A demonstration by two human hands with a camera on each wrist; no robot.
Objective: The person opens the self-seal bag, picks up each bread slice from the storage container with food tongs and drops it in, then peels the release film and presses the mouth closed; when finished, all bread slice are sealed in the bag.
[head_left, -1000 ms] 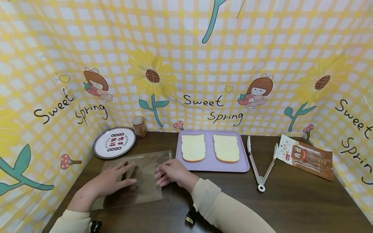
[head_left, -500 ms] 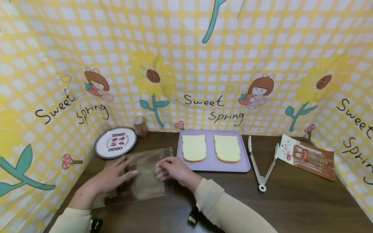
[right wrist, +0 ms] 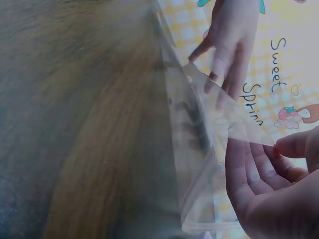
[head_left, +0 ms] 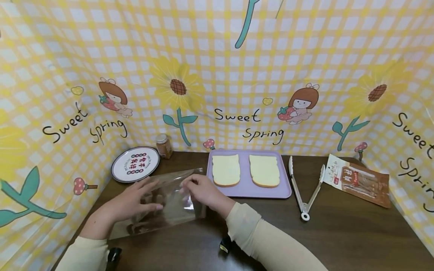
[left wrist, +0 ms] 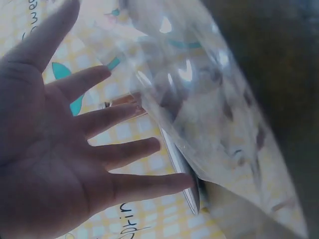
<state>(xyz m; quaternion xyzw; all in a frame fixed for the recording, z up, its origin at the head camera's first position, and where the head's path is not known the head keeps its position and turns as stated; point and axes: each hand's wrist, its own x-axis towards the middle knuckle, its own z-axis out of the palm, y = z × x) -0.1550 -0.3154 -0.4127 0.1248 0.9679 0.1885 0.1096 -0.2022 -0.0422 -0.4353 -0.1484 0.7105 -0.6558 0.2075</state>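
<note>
The clear, thin plastic bag point(head_left: 169, 212) is on the dark brown table point(head_left: 183, 248), at the near left, between me and the round white plate with a dark rim point(head_left: 116, 165). My right grip point(head_left: 205, 191) pinches its film near the right end, between thumb and forefinger, while my left grip point(head_left: 126, 201) is spread over its left part, though I cannot tell if it presses. I judge this bag very light, soft and slippery, easy to crease, so fingertips should take one layer at the right edge, gently.
</note>
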